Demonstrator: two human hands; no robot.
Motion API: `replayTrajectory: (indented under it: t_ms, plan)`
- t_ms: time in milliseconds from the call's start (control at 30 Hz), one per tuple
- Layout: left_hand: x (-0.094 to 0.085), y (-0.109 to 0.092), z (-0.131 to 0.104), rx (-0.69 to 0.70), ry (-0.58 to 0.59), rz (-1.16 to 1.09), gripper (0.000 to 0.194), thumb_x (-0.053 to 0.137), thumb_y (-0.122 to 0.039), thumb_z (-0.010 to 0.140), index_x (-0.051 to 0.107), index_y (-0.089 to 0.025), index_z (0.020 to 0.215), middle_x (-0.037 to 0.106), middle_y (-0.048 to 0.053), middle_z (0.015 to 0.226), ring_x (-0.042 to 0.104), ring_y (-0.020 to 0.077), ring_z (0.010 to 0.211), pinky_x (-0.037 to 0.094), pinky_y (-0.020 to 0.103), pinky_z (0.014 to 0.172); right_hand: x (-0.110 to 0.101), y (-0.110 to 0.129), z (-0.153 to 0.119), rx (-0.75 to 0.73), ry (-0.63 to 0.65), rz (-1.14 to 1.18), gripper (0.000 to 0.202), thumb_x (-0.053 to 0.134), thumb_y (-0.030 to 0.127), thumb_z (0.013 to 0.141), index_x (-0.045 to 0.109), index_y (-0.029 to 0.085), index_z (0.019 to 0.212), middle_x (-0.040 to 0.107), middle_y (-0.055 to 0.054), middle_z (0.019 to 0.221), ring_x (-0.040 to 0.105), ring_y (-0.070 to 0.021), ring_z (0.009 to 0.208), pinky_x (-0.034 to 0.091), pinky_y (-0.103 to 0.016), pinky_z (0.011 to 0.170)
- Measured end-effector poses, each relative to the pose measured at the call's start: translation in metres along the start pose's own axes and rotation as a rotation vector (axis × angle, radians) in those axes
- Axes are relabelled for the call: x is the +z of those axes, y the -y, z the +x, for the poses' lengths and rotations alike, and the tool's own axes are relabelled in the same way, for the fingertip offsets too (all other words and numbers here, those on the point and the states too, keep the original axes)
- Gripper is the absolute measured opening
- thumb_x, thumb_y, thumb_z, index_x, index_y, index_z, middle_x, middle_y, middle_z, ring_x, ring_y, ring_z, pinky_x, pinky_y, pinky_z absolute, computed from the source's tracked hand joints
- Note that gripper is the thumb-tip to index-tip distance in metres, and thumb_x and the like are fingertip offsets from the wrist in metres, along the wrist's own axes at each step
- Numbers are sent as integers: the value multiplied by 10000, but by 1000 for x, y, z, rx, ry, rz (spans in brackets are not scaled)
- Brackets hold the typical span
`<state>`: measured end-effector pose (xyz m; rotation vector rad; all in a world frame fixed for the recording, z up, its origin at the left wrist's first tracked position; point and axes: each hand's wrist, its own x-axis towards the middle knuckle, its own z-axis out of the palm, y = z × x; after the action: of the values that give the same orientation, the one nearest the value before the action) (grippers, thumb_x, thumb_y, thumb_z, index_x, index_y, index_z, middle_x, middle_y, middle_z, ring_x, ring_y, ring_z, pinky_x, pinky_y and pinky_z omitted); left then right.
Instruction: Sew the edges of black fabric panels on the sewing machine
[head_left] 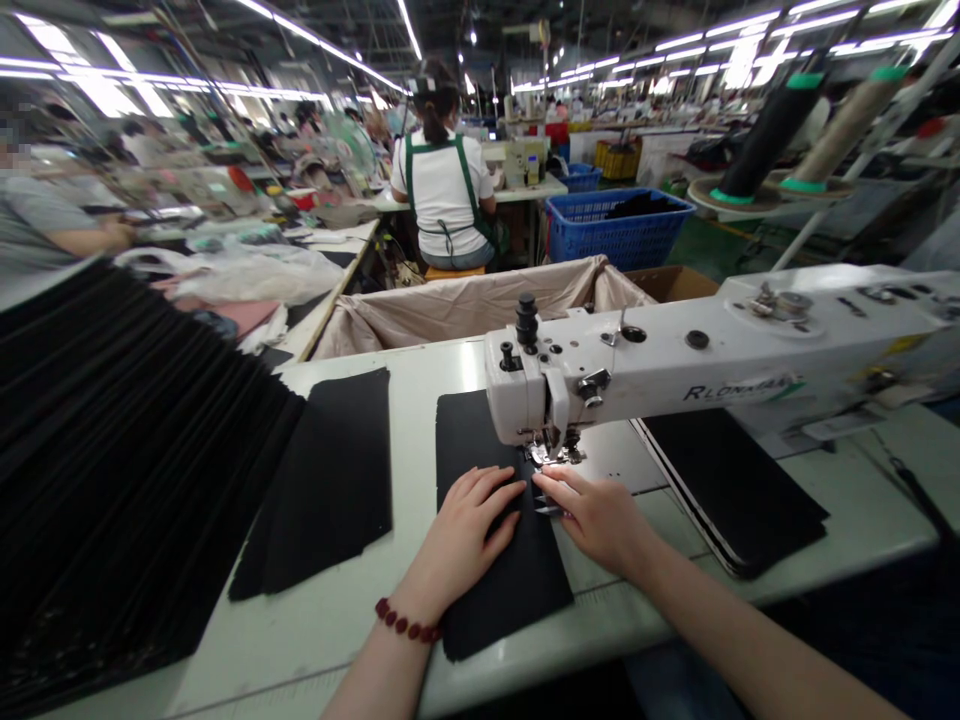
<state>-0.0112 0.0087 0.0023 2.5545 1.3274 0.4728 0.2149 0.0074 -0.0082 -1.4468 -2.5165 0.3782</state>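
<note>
Both grips lie flat: left hand [465, 530], right hand [596, 515] pressing the limp, light black rectangular fabric panel [499, 560]; best held by its edges.

I see one black fabric piece [491, 520], rectangular, lying flat on the table, its far right edge under the needle, near end reaching the table's front edge.

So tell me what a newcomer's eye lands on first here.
First, the white sewing machine across the middle, with the left hand flat on a black fabric piece and the right hand at the presser foot. Next, the large fanned stack of black pieces at left, and the blue basket behind.
</note>
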Motion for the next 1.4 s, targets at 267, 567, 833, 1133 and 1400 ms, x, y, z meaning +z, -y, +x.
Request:
replayTrajectory:
  t_ms: [267, 567, 833, 1133, 1400]
  plan:
    - [1, 1, -1, -5, -7, -13, 374, 480, -236, 915, 500, -316, 1280, 506, 9, 1348, 421, 220, 1249, 344, 480, 1095, 2, -2, 0, -3, 0, 10, 544, 432, 167, 858, 389, 290, 1386, 442, -14, 1422, 537, -197, 1156, 469, -328, 886]
    - [2, 1, 0, -16, -25, -4, 370, 487, -234, 908, 513, -318, 1268, 518, 6, 1334, 437, 222, 1236, 362, 469, 1086, 2, -1, 0, 7, -7, 10, 533, 431, 190, 864, 391, 299, 1384, 445, -7, 1420, 541, -199, 1151, 473, -328, 882]
    - [2, 0, 1, -2, -44, -19, 357, 461, -227, 919, 518, -301, 1263, 530, 34, 1319, 460, 243, 1224, 378, 509, 1066, 1, -2, -1, 5, 2, 15, 545, 435, 167, 854, 396, 287, 1384, 437, -13, 1428, 519, -195, 1183, 455, -326, 917]
    - [5, 2, 2, -23, -47, 4, 350, 460, -252, 927, 508, -296, 1271, 518, 18, 1345, 437, 223, 1250, 342, 480, 1097, 2, -2, 0, 8, 2, -8, 575, 431, 164, 845, 369, 291, 1402, 437, -6, 1428, 543, -199, 1143, 466, -330, 875]
    - [12, 4, 4, -61, -49, 32, 421, 431, -291, 944, 406, -275, 1363, 413, 35, 1454, 363, 219, 1341, 280, 488, 1137, 0, -1, -2, 0, -8, -5, 574, 436, 164, 839, 381, 304, 1393, 446, 2, 1418, 548, -193, 1140, 476, -329, 858]
